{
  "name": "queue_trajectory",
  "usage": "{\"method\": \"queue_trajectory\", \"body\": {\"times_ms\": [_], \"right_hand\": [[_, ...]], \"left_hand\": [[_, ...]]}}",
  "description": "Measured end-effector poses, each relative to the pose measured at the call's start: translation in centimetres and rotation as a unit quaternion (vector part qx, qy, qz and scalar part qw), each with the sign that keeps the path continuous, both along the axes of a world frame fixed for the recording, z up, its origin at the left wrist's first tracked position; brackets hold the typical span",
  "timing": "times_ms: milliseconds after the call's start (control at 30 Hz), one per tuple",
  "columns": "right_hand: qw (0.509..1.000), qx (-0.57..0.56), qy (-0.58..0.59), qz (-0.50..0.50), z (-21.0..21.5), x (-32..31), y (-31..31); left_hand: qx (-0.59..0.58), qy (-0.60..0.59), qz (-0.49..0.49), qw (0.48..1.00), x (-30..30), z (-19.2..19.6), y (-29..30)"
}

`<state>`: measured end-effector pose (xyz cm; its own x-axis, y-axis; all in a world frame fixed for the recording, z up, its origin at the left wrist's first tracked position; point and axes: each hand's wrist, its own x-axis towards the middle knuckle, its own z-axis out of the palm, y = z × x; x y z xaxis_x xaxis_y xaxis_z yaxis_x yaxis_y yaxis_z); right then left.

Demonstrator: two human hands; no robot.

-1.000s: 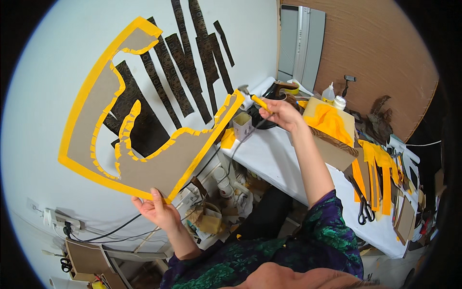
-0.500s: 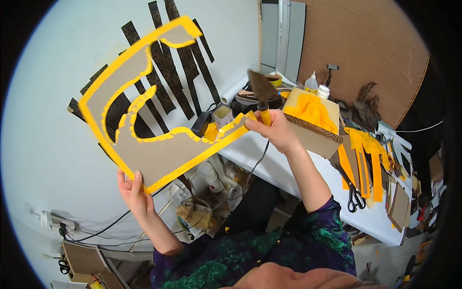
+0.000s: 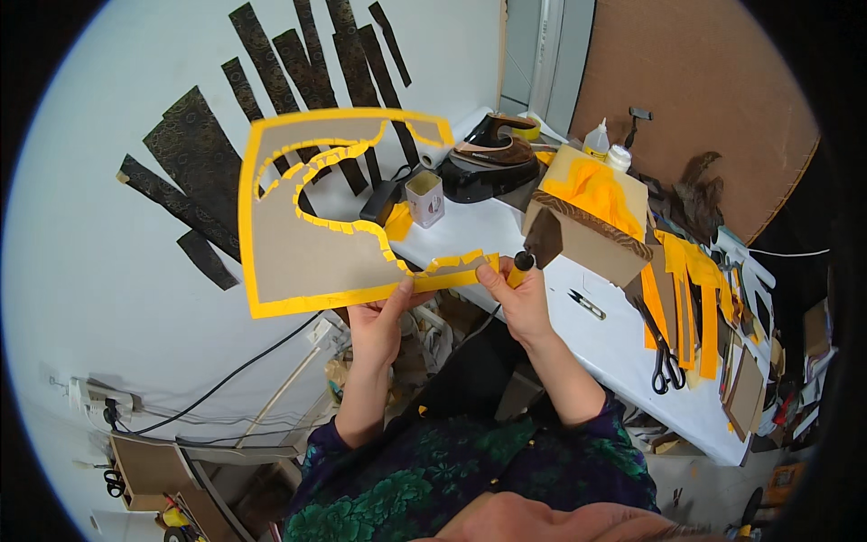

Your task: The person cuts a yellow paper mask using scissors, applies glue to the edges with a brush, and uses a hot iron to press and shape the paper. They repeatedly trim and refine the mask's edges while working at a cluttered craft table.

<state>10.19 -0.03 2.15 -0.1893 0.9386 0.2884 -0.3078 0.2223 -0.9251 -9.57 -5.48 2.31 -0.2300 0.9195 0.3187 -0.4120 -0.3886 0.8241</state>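
A grey cardboard panel (image 3: pixel 275 244) with curved cut-outs is held up in front of me, its borders covered with yellow folded strips that are notched along the curves. My left hand (image 3: pixel 377 327) grips its lower edge near the middle, thumb on the face. At the panel's narrow right end, my right hand (image 3: pixel 524 303) pinches the corner. That same hand also holds a small trowel-shaped spatula (image 3: pixel 544 239), with a yellow handle and a dark blade pointing up and away. Behind the panel stand a clothes iron (image 3: pixel 492 161) and an open square tin (image 3: pixel 425 199) on the white table.
Thread snips (image 3: pixel 587 304) and black scissors (image 3: pixel 666 369) lie on the table to the right. A cardboard box (image 3: pixel 578 237) carries yellow fabric (image 3: pixel 591 194). Dark patterned strips (image 3: pixel 194 154) hang on the wall. Cables (image 3: pixel 244 366) run along the wall at lower left.
The panel has come down and rotated clockwise to nearly level. My left hand has shifted from its lower left corner to mid-edge. My right hand has lowered with the spatula, uncovering the iron.
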Motion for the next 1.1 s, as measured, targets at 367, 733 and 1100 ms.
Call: {"method": "queue_trajectory", "body": {"times_ms": [367, 733, 1100], "right_hand": [[0.922, 0.114, -0.368, 0.037, 8.8, 10.1, 3.3], [0.929, -0.024, -0.296, 0.222, 6.5, 8.2, 4.6], [0.921, -0.035, -0.316, 0.227, 6.2, 7.9, 4.4]], "left_hand": [[-0.051, 0.064, -0.062, 0.995, -1.3, 4.1, -1.4], [-0.103, 0.058, -0.21, 0.97, -3.2, 5.4, -1.1], [-0.13, 0.036, -0.241, 0.961, -3.6, 5.6, -0.5]]}}
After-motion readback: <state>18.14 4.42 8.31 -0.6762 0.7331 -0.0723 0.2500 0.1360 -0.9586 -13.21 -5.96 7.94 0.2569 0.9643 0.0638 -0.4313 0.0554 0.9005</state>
